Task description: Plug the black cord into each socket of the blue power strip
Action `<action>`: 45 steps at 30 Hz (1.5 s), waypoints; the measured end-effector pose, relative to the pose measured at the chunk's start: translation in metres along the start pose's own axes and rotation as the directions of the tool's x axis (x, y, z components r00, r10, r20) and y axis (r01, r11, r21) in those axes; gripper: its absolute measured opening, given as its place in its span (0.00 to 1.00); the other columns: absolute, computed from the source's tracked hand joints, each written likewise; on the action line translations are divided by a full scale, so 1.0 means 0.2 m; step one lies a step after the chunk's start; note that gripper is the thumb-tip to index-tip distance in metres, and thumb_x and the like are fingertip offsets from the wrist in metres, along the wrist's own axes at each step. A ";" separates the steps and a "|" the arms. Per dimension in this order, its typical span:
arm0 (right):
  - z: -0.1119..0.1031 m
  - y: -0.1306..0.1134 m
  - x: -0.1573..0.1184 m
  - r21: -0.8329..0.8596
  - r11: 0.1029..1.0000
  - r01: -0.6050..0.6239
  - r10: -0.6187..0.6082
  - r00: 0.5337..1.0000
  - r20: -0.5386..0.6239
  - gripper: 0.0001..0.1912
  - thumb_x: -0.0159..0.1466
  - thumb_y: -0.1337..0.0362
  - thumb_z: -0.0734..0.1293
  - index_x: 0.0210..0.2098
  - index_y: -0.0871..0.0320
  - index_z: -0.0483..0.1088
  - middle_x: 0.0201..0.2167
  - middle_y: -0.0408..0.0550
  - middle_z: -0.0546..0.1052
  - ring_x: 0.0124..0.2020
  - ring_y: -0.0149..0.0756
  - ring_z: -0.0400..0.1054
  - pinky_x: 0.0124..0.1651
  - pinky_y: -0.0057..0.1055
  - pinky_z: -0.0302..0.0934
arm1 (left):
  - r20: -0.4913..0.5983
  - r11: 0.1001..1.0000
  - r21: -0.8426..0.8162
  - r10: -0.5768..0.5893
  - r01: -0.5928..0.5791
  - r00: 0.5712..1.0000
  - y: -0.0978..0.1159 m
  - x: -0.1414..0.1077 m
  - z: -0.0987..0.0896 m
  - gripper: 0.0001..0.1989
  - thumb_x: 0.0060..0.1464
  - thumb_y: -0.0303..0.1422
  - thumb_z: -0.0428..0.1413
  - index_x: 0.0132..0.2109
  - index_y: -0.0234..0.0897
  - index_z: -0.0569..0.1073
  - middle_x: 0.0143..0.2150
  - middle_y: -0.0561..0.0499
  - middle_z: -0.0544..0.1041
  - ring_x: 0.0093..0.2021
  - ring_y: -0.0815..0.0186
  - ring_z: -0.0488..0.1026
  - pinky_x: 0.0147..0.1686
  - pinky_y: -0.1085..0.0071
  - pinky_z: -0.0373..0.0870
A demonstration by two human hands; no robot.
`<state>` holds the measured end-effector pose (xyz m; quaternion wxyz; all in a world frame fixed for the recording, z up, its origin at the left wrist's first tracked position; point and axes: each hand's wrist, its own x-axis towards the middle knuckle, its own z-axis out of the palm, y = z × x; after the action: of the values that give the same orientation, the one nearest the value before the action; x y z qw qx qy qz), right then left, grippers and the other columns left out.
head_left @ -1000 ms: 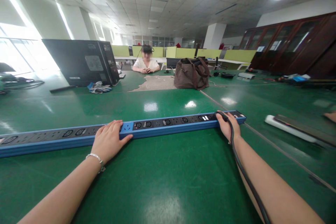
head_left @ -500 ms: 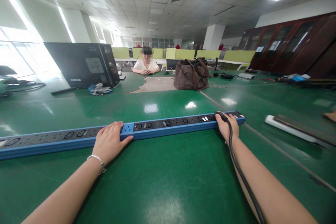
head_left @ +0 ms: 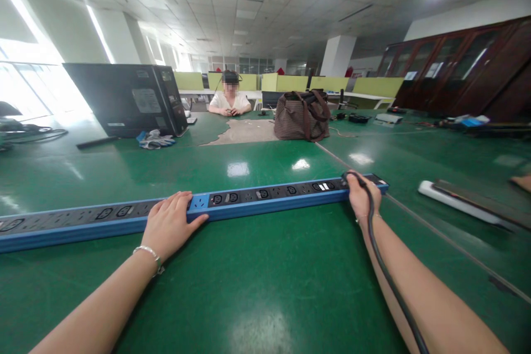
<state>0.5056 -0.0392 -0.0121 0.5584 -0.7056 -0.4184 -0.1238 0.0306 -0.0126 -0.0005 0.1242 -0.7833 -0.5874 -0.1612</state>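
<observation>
Across the green table lies a long blue power strip [head_left: 257, 207] with a row of black sockets on top. My left hand [head_left: 171, 224], a bracelet on its wrist, rests over the strip beside a blue socket; its fingers lie flat and the thumb is spread along the front side. Near the strip's right end, my right hand [head_left: 364, 194] is closed around a black power plug [head_left: 347, 177]. The plug sits at the strip's top; its prongs are hidden, so I cannot tell how deep it is. Its black cable [head_left: 379, 257] runs back along my right forearm.
A black computer case [head_left: 124, 102] and grey-blue gloves [head_left: 155, 139] are at the back left. A brown bag [head_left: 301, 116] stands behind the strip, near a seated person [head_left: 229, 100]. To the right lies a white bar-shaped object [head_left: 460, 204]. The table [head_left: 257, 276] extends in front.
My right hand has shifted slightly right and up with the plug, its wrist turned more upright. My left hand stays on the strip. The view has moved a little.
</observation>
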 end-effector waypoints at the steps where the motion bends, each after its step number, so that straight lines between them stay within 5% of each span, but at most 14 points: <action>1: 0.00 -0.01 0.01 0.092 0.995 -0.032 0.041 0.994 -0.100 0.23 0.59 0.51 0.59 0.41 0.60 0.75 0.40 0.54 0.78 0.45 0.45 0.71 0.51 0.45 0.61 | 0.001 1.000 -0.003 0.000 0.000 1.000 0.00 0.00 0.00 0.32 0.53 0.51 0.46 0.55 0.32 0.64 0.57 0.38 0.69 0.58 0.52 0.64 0.56 0.55 0.56; 4: 0.00 -0.07 0.02 0.242 0.967 -0.077 0.130 0.969 -0.209 0.22 0.58 0.51 0.61 0.41 0.61 0.75 0.39 0.52 0.79 0.42 0.43 0.72 0.49 0.39 0.64 | 0.006 1.000 -0.012 -0.001 0.001 1.000 -0.01 0.00 0.01 0.31 0.52 0.52 0.47 0.55 0.33 0.64 0.57 0.39 0.69 0.58 0.52 0.64 0.57 0.56 0.55; 8: 0.05 -0.23 -0.08 0.235 0.971 -0.047 0.043 0.999 0.024 0.22 0.57 0.51 0.63 0.41 0.61 0.75 0.40 0.53 0.78 0.45 0.44 0.71 0.53 0.40 0.62 | 0.003 1.000 -0.001 -0.006 0.006 1.000 -0.01 0.00 0.01 0.32 0.53 0.52 0.46 0.56 0.32 0.64 0.57 0.39 0.69 0.57 0.52 0.64 0.56 0.56 0.56; 11: 0.10 -0.35 -0.17 0.228 0.974 0.002 -0.050 0.978 0.201 0.24 0.57 0.52 0.63 0.48 0.58 0.72 0.48 0.51 0.75 0.50 0.43 0.68 0.56 0.41 0.59 | -0.008 1.000 0.013 0.009 -0.009 1.000 -0.01 0.00 0.02 0.32 0.53 0.52 0.46 0.56 0.31 0.64 0.57 0.39 0.69 0.57 0.52 0.64 0.56 0.56 0.56; 16: 0.16 -0.43 -0.25 0.182 0.982 0.044 -0.106 0.932 0.346 0.18 0.58 0.54 0.61 0.42 0.53 0.75 0.45 0.48 0.77 0.49 0.43 0.68 0.58 0.43 0.56 | -0.017 1.000 0.012 0.026 -0.025 1.000 -0.01 0.00 0.02 0.32 0.53 0.52 0.47 0.55 0.30 0.64 0.57 0.39 0.69 0.57 0.52 0.65 0.56 0.56 0.56; 32: 0.14 -0.41 -0.27 0.027 0.990 0.138 -0.138 0.925 0.354 0.18 0.60 0.53 0.59 0.43 0.52 0.74 0.40 0.46 0.78 0.42 0.42 0.70 0.49 0.40 0.62 | -0.037 1.000 -0.002 0.030 -0.030 0.999 -0.01 0.00 0.02 0.32 0.53 0.52 0.47 0.55 0.31 0.65 0.56 0.38 0.70 0.56 0.51 0.66 0.55 0.55 0.57; 45: 0.09 -0.41 -0.34 -0.187 0.879 0.439 -0.348 0.858 0.377 0.18 0.63 0.59 0.58 0.50 0.52 0.71 0.46 0.47 0.77 0.47 0.41 0.70 0.54 0.39 0.59 | -0.033 1.000 -0.001 0.022 -0.022 0.999 -0.01 0.00 0.01 0.32 0.53 0.51 0.48 0.55 0.30 0.65 0.56 0.38 0.70 0.57 0.52 0.65 0.56 0.55 0.56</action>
<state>0.3975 -0.0514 -0.0064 0.3421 -0.6832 -0.6222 -0.1707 0.0298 -0.0114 -0.0029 0.1352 -0.7869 -0.5766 -0.1733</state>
